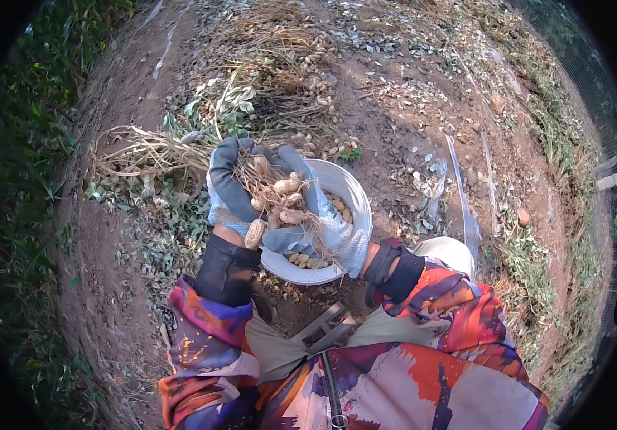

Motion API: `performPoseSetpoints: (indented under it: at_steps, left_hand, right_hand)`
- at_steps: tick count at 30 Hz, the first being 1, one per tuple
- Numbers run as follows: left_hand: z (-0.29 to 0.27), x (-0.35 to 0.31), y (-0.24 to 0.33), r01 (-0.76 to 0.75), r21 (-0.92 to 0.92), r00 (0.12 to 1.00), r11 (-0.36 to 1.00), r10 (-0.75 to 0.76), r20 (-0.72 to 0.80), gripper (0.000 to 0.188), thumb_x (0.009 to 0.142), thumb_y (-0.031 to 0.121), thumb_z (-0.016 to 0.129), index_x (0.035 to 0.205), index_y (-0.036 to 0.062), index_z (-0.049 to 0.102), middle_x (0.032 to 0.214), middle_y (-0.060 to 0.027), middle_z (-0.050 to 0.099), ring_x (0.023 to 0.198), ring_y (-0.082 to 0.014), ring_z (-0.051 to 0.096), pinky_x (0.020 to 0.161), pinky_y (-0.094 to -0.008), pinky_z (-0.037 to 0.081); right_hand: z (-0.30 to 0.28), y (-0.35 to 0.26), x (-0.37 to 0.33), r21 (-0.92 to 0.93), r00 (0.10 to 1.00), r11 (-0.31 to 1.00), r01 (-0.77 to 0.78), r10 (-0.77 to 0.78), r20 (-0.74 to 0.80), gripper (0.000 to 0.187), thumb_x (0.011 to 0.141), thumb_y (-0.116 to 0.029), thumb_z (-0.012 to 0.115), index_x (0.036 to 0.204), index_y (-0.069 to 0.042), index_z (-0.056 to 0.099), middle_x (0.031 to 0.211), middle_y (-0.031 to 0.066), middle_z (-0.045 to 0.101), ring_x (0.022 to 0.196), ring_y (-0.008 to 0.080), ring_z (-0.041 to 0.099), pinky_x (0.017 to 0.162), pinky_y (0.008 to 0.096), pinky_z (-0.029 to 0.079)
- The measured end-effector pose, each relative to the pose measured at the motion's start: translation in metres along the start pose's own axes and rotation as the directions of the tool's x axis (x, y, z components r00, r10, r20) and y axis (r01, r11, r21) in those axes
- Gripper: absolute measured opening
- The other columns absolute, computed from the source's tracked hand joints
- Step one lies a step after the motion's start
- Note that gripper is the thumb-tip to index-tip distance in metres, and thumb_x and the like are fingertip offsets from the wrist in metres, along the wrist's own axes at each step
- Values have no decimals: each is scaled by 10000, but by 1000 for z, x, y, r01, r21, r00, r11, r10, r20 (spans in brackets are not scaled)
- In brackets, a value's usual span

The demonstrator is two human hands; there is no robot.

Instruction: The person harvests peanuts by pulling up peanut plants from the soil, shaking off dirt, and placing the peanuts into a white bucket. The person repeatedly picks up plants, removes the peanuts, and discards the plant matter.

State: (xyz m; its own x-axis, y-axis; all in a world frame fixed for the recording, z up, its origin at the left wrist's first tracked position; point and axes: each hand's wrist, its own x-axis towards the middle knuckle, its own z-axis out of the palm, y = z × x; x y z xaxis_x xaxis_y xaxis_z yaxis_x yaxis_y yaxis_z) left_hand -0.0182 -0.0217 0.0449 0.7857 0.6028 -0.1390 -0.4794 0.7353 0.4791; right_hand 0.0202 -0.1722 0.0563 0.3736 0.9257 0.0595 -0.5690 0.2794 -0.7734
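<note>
Over a white bucket (364,208), both my gloved hands close around the root end of a peanut plant (158,152). My left hand (228,188) grips it where the dry stems meet the roots, and the stems stick out to the left. A cluster of pale peanuts (290,185) hangs among thin roots between my palms. My right hand (331,223) cups the cluster from the right, its fingers curled against the pods; some fingertips are hidden. Loose peanuts (307,259) lie inside the bucket below.
A heap of pulled peanut plants (287,79) lies on the soil ahead. Strips of plastic film (464,193) stretch along the ground at right. Green crop leaves (18,165) line the left side, and netting (587,64) stands at the far right.
</note>
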Motion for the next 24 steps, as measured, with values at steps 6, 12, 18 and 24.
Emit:
performPoseSetpoints:
  at_steps: [6, 12, 18, 24]
  left_hand:
    - [3, 4, 2, -25, -38, 1000, 999, 26, 6, 240, 828, 181, 509, 988, 2, 508, 778, -61, 556, 724, -201, 565, 653, -333, 501]
    - [26, 0, -11, -136, 120, 956, 983, 162, -243, 155, 846, 212, 526, 851, 57, 518, 731, -44, 543, 719, -198, 564, 677, -307, 499]
    - [29, 1, -25, -124, 260, 973, 958, 168, -156, 217, 866, 233, 522, 888, 19, 549, 829, -69, 594, 746, -165, 592, 661, -278, 490]
    - [21, 13, -38, -145, 571, 869, 808, 380, -318, 171, 866, 156, 542, 913, -6, 571, 863, -34, 596, 775, -100, 570, 698, -232, 451]
  right_hand:
    - [-4, -7, 6, 6, 999, 999, -36, 36, 12, 612, 921, -426, 370, 1414, -246, 56, 1344, 65, 344, 1137, 190, 462, 915, 330, 446]
    - [13, -20, -5, -254, 991, 960, -119, 100, -86, 486, 918, -253, 466, 1348, -106, 293, 1238, 61, 468, 1055, 141, 512, 881, 277, 453]
    - [-16, 5, 0, -259, 989, 964, -53, 14, -150, 341, 880, -154, 536, 1193, -30, 488, 1082, 33, 573, 956, 99, 553, 825, 235, 454]
    - [-16, 8, -7, -36, 975, 988, -151, 142, -172, 350, 838, -148, 617, 1155, -40, 514, 1034, 21, 589, 900, 77, 569, 779, 236, 473]
